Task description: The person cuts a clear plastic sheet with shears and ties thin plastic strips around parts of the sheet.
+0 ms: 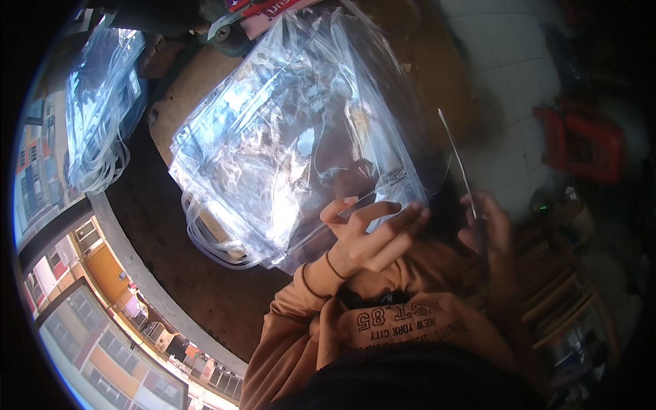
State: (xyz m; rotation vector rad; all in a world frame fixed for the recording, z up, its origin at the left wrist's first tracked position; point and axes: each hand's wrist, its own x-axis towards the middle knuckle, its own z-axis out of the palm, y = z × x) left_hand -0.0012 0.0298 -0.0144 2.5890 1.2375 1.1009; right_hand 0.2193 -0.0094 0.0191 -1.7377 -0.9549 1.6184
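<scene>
A stack of clear plastic bags lies in front of me, shiny and creased, with pale handle loops at its left near corner. Over the stack's near right corner is my left hand, its fingers bent but spread apart, the thumb clear of the forefinger. The fingertips are at the plastic; whether they press on it is hard to tell. To the right, my right hand is closed on the dark handle of a long, thin metal blade. The blade points up and away, apart from the bags. Shadow hides part of that grip.
More clear plastic bags with looped handles are at the far left. Beyond the stack are a pink-red package and a roll of tape. A red plastic object stands on the tiled floor to the right, near wooden slats.
</scene>
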